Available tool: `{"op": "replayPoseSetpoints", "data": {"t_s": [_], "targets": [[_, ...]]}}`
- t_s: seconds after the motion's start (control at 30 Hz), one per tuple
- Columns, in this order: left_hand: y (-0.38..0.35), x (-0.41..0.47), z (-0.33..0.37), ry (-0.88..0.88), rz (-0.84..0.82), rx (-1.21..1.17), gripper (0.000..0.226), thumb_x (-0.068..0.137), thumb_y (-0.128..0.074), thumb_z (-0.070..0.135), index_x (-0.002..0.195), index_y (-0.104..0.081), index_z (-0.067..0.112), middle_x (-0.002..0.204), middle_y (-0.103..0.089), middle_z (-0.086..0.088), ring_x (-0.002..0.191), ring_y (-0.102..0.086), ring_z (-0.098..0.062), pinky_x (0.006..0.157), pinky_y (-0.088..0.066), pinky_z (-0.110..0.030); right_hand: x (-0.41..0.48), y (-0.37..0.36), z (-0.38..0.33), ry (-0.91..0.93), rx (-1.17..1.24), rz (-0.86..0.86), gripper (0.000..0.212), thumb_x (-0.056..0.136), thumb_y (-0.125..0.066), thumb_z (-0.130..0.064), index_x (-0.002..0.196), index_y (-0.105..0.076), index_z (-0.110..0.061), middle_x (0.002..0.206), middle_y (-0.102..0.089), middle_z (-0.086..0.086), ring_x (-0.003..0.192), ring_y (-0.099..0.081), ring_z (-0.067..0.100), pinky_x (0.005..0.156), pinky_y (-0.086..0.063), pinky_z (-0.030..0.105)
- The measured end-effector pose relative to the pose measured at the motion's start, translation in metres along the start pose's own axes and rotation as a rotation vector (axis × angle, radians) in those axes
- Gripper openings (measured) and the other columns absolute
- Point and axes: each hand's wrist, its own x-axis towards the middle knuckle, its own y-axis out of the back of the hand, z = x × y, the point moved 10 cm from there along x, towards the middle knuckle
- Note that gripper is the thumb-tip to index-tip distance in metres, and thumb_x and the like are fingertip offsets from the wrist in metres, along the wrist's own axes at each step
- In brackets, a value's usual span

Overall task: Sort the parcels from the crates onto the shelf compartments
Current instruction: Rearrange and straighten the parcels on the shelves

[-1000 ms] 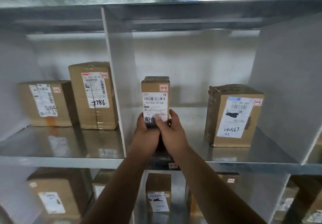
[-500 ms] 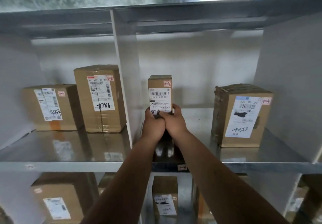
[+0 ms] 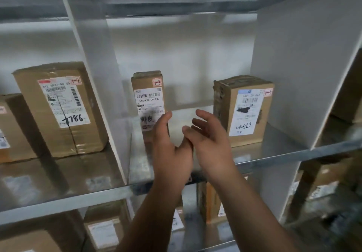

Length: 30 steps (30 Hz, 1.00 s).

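Two loose hands (image 3: pixel 172 153) (image 3: pixel 212 148), parcel (image 3: pixel 147 95) upright behind fingers (image 3: pixel 164 121)

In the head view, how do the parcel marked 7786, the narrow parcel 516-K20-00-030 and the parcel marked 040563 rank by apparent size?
1. Parcel marked 7786, clearly the largest.
2. Parcel marked 040563.
3. Narrow parcel 516-K20-00-030, the smallest; the left hand hides its lower part, yet it is plainly narrower.

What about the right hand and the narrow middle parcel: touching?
Apart. The head view shows the right hand open beside the narrow parcel, with the left hand and bare shelf between them.
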Motion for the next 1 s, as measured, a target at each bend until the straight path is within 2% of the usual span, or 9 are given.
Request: {"op": "replayPoseSetpoints", "data": {"t_s": [0.17,0.33,0.47,0.6,0.7,0.77,0.83,0.9,1.0], "targets": [[-0.054,-0.024,0.010,0.062,-0.173,-0.060,0.066,0.091,-0.070,0.033,0.151,-0.046,0.044,0.155,-0.048,0.023,0.142,-0.044,0.001,0.119,-0.038,-0.032,-0.012,0.065,-0.028,0.193,-0.046,0.116,0.038,0.097,-0.073,-0.011,0.131,-0.066,-0.027,0.127,-0.071,-0.012,0.123,-0.066,0.005,0.107,-0.055,0.034],[-0.088,-0.022,0.014,0.133,-0.186,-0.047,0.064,0.098,-0.072,0.018,0.154,-0.046,0.036,0.156,-0.049,0.014,0.143,-0.046,-0.007,0.121,-0.038,-0.039,0.012,0.146,-0.042,0.224,-0.306,0.330,0.059,0.089,-0.076,-0.045,0.139,-0.048,-0.055,0.148,-0.051,-0.025,0.143,-0.049,0.013,0.116,-0.047,0.050],[-0.116,-0.029,0.015,0.202,-0.108,-0.044,0.065,0.098,-0.073,0.020,0.154,-0.047,0.038,0.159,-0.045,0.013,0.145,-0.042,-0.009,0.111,-0.039,-0.034,0.046,0.177,-0.026,0.067,-0.304,0.178,0.073,0.092,-0.080,-0.036,0.150,-0.037,-0.048,0.143,-0.047,-0.027,0.139,-0.040,0.006,0.111,-0.040,0.036],[-0.142,-0.042,0.015,0.149,-0.004,0.067,0.066,0.098,-0.072,0.016,0.150,-0.046,0.045,0.154,-0.049,0.017,0.133,-0.045,0.004,0.101,-0.041,-0.021,0.068,0.183,-0.002,0.027,-0.434,0.004,0.081,0.092,-0.080,-0.041,0.158,-0.032,-0.043,0.156,-0.047,-0.022,0.145,-0.045,0.011,0.118,-0.043,0.045],[-0.165,-0.044,0.008,0.155,-0.057,0.062,0.069,0.097,-0.067,0.004,0.138,-0.045,0.055,0.140,-0.060,0.020,0.126,-0.058,0.000,0.095,-0.054,-0.022,0.081,0.175,0.013,0.019,-0.452,-0.138,0.064,0.095,-0.079,-0.028,0.141,-0.040,-0.050,0.114,-0.053,-0.043,0.105,-0.054,-0.009,0.088,-0.048,0.013],[-0.170,-0.038,0.005,0.162,-0.055,0.072,0.073,0.096,-0.064,-0.002,0.138,-0.044,0.054,0.138,-0.061,0.020,0.127,-0.059,-0.006,0.098,-0.057,-0.028,0.087,0.167,0.018,0.008,-0.457,-0.206,0.062,0.098,-0.075,-0.022,0.142,-0.039,-0.047,0.112,-0.054,-0.039,0.101,-0.053,-0.008,0.071,-0.042,0.003],[-0.174,-0.026,0.001,0.174,-0.074,0.095,0.076,0.093,-0.062,-0.010,0.131,-0.046,0.054,0.133,-0.065,0.018,0.124,-0.062,-0.006,0.096,-0.058,-0.022,0.097,0.159,0.017,0.008,-0.474,-0.249,0.064,0.101,-0.071,-0.019,0.150,-0.036,-0.041,0.130,-0.060,-0.027,0.115,-0.058,-0.001,0.078,-0.040,0.004],[-0.180,-0.008,-0.008,0.188,-0.100,0.105,0.079,0.087,-0.060,-0.017,0.132,-0.046,0.045,0.133,-0.067,0.011,0.125,-0.064,-0.012,0.099,-0.060,-0.031,0.111,0.153,0.020,-0.015,-0.506,-0.278,0.071,0.101,-0.069,-0.016,0.158,-0.031,-0.034,0.145,-0.061,-0.012,0.131,-0.060,0.014,0.092,-0.038,0.015],[-0.187,0.016,-0.016,0.189,-0.132,0.123,0.084,0.080,-0.059,-0.023,0.132,-0.043,0.040,0.127,-0.069,0.009,0.117,-0.068,-0.010,0.087,-0.061,-0.023,0.134,0.145,0.026,-0.059,-0.512,-0.290,0.079,0.094,-0.070,-0.008,0.159,-0.031,-0.031,0.137,-0.065,-0.005,0.130,-0.062,0.024,0.101,-0.046,0.027]]}}
